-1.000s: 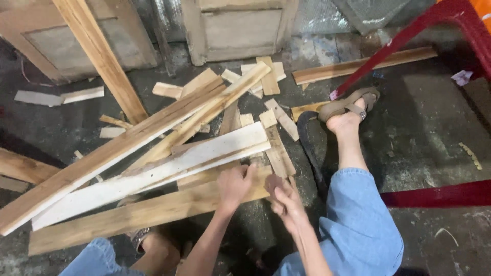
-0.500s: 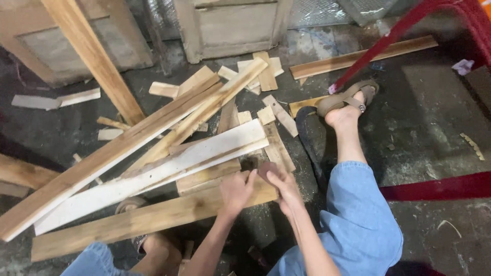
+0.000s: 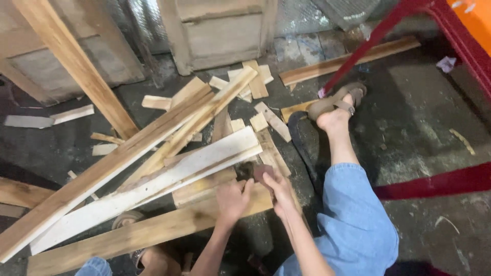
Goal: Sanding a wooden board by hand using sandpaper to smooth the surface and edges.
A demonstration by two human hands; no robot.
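On the floor at six o'clock, we press our left hand [image 3: 232,199], fingers curled, onto the long plank [image 3: 148,232]. Our right hand [image 3: 279,186] pinches a small brown sanding pad [image 3: 262,171], lying at its eleven o'clock against the plank's end.

Wooden cabinets [image 3: 220,30] stand behind, a red metal frame [image 3: 434,184] right, grey concrete floor [image 3: 419,128].

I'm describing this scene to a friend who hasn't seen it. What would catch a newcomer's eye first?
A heap of pale wooden planks and offcuts sprawls across the dark concrete floor. At its near edge the left hand presses a long brown board, while the right hand holds a small dark reddish-brown block. A sandalled foot stretches out on the right.
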